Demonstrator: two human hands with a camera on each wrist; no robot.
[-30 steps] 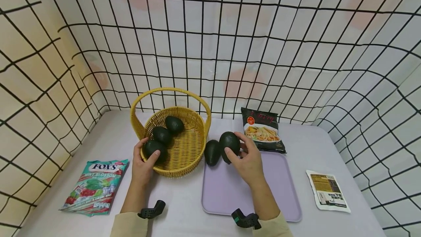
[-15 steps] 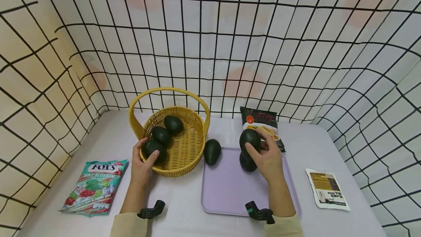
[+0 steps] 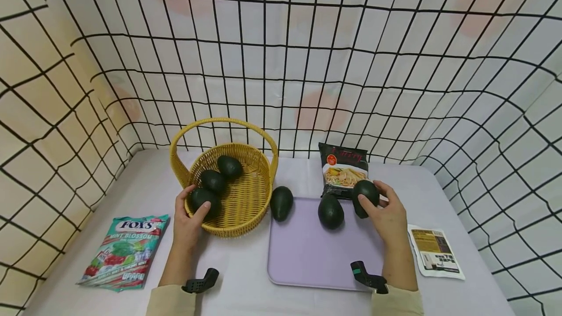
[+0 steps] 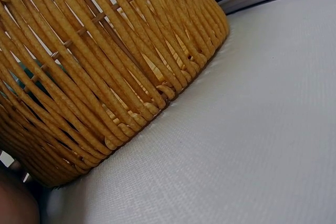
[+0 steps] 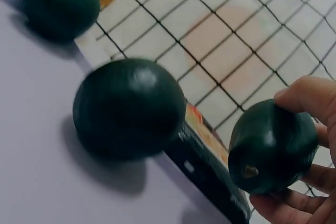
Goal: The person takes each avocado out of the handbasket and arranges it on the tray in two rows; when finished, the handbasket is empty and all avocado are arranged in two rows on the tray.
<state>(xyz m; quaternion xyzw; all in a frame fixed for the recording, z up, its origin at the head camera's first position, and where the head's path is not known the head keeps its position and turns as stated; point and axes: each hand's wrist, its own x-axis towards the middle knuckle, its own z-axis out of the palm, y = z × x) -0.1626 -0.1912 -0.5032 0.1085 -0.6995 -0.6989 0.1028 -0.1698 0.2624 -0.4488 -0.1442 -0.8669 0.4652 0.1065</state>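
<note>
My right hand [image 3: 388, 216] holds a dark green avocado [image 3: 366, 199] between thumb and fingers, over the back right of a lilac tray [image 3: 316, 262]. In the right wrist view this avocado [image 5: 273, 148] shows its stem end. Another avocado [image 3: 331, 211] lies on the tray to its left, and one more [image 3: 281, 203] lies at the tray's back left corner, beside the basket. My left hand [image 3: 186, 218] grips the near left rim of the yellow wicker basket [image 3: 239, 226], its thumb overlapping the nearest avocado [image 3: 204, 203] inside. Two other avocados [image 3: 212, 181] lie behind that one.
A black noodle packet [image 3: 344, 172] lies behind the tray. To the left is a teal FOX'S candy bag [image 3: 125, 252]; to the right, a white and brown packet [image 3: 436, 252]. Black grid netting [image 3: 285, 67] encloses the table's back and sides. The basket's tall handle [image 3: 224, 121] arches over it.
My right hand has carried its avocado rightward across the tray, uncovering another avocado that now shows fully on the tray. My left hand has stayed at the basket.
</note>
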